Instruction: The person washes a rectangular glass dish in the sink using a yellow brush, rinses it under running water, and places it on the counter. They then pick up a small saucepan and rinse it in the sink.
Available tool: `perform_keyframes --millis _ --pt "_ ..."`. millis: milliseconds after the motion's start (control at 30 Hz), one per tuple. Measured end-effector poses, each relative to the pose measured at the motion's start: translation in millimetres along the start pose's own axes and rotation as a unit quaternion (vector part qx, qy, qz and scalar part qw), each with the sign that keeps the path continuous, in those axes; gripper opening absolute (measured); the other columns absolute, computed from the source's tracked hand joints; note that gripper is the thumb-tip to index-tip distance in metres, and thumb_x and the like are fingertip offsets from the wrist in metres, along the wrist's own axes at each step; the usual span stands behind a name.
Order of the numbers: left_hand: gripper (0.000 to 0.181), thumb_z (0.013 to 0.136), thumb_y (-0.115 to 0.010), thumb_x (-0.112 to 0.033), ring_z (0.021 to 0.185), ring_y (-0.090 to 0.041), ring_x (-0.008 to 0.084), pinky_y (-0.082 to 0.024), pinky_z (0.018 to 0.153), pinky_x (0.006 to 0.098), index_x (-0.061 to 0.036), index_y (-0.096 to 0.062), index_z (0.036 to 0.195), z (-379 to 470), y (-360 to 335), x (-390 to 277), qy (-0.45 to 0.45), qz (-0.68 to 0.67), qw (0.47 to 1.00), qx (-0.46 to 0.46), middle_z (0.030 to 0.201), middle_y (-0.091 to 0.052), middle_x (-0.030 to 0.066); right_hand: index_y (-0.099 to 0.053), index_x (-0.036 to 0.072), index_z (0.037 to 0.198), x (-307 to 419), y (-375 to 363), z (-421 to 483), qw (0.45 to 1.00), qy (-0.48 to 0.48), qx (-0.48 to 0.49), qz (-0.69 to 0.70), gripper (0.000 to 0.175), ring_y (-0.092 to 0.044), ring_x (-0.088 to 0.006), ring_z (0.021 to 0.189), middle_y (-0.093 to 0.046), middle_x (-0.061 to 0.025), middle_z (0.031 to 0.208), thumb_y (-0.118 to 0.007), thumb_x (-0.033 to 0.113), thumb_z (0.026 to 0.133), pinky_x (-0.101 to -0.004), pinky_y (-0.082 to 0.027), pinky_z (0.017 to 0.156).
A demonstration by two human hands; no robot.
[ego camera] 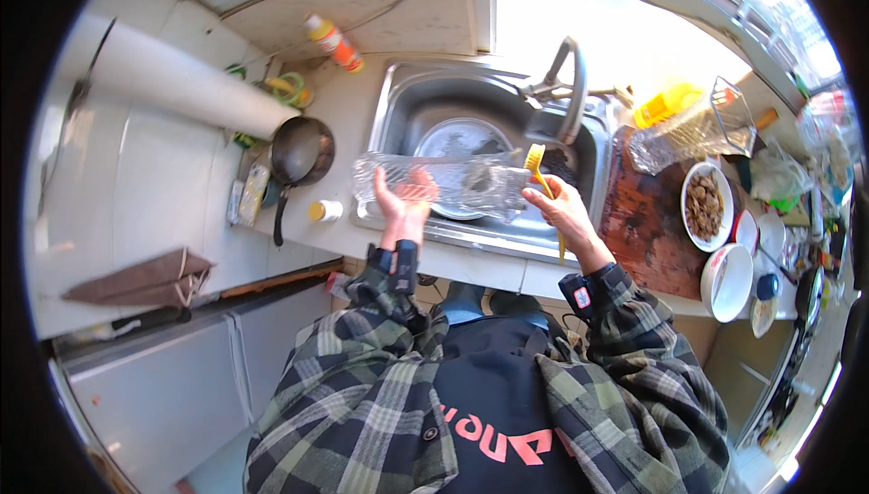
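Observation:
A clear ribbed plastic container (451, 178) lies across the front of the stainless steel sink (434, 93), above its basin. Under its left part my left hand (406, 198) supports it, palm up, with the fingers seen through the plastic. My right hand (560, 209) grips a yellow-handled brush (535, 158) beside the container's right end, bristles up. Whether the bristles touch the container cannot be told. Down in the basin rests a round metal dish (465, 135), partly hidden by the container. The faucet (576, 97) arches over the sink's right side.
To the left are a frying pan (302, 154), a small white jar with a yellow lid (326, 211) and an orange-and-yellow bottle (336, 44). At right a reddish-brown board (645, 222), a bowl of brown food (706, 205), a white bowl (728, 283) and another ribbed plastic container (679, 134) crowd the counter.

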State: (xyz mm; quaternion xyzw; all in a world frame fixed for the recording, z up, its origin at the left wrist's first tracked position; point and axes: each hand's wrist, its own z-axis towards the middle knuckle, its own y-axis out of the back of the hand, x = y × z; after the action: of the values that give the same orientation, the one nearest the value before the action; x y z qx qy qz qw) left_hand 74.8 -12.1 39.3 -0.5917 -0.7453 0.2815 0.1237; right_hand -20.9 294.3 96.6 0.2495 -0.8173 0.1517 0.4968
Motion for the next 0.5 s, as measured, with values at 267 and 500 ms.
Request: perform_keyframes --millis 267,500 --pt "0.090 0.084 -0.056 -0.077 0.108 -0.057 0.0354 -0.041 0.103 0.0566 0.0059 -0.055 0.119 -14.5 36.9 23.2 0.035 -0.002 0.999 0.016 0.113 -0.061 0.0200 -0.067 0.000 0.113 24.7 -15.6 -15.3 0.999 0.007 0.052 0.009 0.020 -0.054 -0.0075 0.081 -0.063 0.0020 0.091 -0.066 0.014 0.099 -0.0238 -0.045 0.075" --pt "0.085 0.094 -0.040 -0.073 0.107 -0.057 0.0319 -0.040 0.106 0.0548 0.0027 -0.051 0.131 -29.5 64.7 18.2 0.036 -0.058 0.997 0.023 0.121 -0.061 0.0176 -0.064 -0.004 0.114 65.5 -61.1 -22.4 0.970 0.161 0.063 -0.171 0.021 -0.058 -0.0111 0.078 -0.064 -0.0052 0.086 -0.059 0.011 0.100 -0.0282 -0.050 0.072"
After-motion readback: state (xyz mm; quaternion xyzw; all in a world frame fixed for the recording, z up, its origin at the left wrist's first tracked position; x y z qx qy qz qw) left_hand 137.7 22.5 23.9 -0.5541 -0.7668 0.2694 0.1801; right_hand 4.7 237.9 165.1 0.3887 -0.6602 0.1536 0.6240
